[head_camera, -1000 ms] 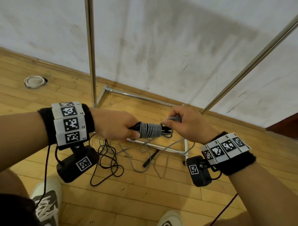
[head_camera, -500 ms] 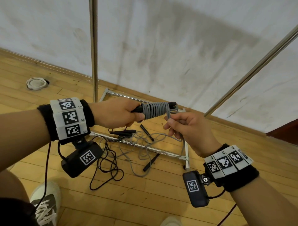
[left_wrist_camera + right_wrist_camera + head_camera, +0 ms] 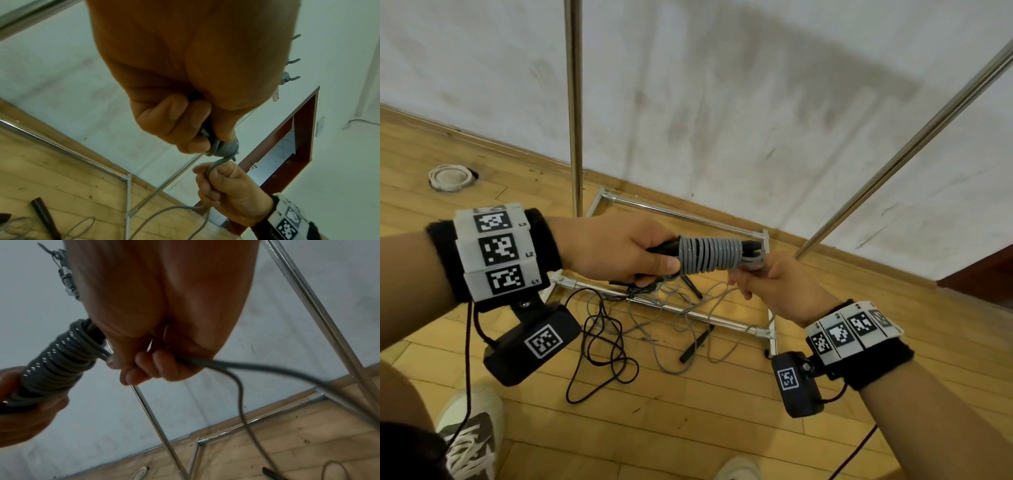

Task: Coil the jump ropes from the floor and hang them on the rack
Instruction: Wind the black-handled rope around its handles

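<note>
My left hand (image 3: pixel 619 251) grips the black handles of a grey jump rope, with its cord wound into a tight grey coil (image 3: pixel 710 255) around them. The same coil (image 3: pixel 55 360) shows in the right wrist view and the coil's end (image 3: pixel 226 147) in the left wrist view. My right hand (image 3: pixel 774 284) pinches the loose grey cord (image 3: pixel 257 366) just past the coil's right end; that cord trails down to the floor. A black jump rope (image 3: pixel 606 346) lies tangled on the wooden floor below, beside more grey cord (image 3: pixel 674 329) and black handles (image 3: pixel 697 346).
The chrome rack's base frame (image 3: pixel 674 308) sits on the floor against the white wall, with one upright pole (image 3: pixel 575 102) and a slanted pole (image 3: pixel 907 144). A round white cap (image 3: pixel 448 176) lies at far left. My shoes (image 3: pixel 469 431) are at the bottom edge.
Both hands have risen with the coil. My right hand went from over the coil's end to beneath it, carrying the cord round; the coil has gained turns.
</note>
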The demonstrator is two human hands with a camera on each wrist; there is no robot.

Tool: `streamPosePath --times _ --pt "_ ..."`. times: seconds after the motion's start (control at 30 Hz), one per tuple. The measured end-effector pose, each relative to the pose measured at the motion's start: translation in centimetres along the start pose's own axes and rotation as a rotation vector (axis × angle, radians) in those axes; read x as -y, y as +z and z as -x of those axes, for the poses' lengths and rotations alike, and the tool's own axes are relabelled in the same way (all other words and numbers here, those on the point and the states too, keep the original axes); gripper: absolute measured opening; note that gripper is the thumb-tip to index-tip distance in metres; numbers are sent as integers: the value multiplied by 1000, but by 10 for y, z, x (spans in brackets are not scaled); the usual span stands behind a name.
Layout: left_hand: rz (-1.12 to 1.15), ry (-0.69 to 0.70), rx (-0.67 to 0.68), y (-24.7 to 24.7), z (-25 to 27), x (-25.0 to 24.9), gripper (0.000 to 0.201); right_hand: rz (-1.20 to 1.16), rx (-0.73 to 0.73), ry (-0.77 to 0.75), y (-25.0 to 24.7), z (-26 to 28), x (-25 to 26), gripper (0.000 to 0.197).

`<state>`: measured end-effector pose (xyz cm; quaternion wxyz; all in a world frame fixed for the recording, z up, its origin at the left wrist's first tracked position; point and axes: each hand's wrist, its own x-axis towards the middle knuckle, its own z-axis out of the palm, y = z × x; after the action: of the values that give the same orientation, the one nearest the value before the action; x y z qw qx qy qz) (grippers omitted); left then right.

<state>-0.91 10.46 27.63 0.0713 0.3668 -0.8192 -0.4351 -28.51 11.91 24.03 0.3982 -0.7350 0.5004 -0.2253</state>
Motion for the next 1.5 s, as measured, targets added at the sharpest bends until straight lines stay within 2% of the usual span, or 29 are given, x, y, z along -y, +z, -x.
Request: streamPosePath --times 0.07,0.17,0.23,0.3,0.37,0.5,0.57,0.67,0.8,0.97,1.1,1.2,1.37,1.43,1.5 --pt "-15 -3 52 3 1 -1 18 133 5 -11 -5 -1 -4 23" --pt "-54 -1 92 6 2 -1 21 287 49 -23 -10 -3 -9 17" --pt "-78 -15 123 7 2 -1 20 502 47 -12 -10 -7 -10 16" --pt "-112 -39 153 10 2 1 19 588 24 36 -12 -9 -11 32" --pt "-197 -63 161 14 1 3 18 514 -2 67 -10 -11 -10 35" --pt "-374 -93 136 19 -4 9 18 384 -20 63 -7 -15 -4 27" --pt "-419 -114 116 20 -8 12 19 245 -50 93 -5 -18 1 25" --pt "-437 -140 82 22 -13 15 21 -81 -106 194 -5 -20 11 30" --pt "-371 -174 -21 18 -19 16 14 -259 -134 188 -2 -16 21 23" --pt "-311 -146 -162 7 -24 15 18 -388 -177 129 2 -9 21 19" --pt "-267 -114 -216 8 -23 11 19 -432 -231 83 10 -3 16 18" --pt "-244 -92 -219 9 -20 8 19 -489 -218 110 16 0 12 13" --pt "-89 -48 -195 6 -15 3 16 -471 -241 145 21 1 7 36" --pt "-82 -33 -180 6 -13 3 16 -439 -242 131 24 1 4 33" --pt "-86 -31 -164 6 -11 3 18 -413 -205 106 26 2 1 20"
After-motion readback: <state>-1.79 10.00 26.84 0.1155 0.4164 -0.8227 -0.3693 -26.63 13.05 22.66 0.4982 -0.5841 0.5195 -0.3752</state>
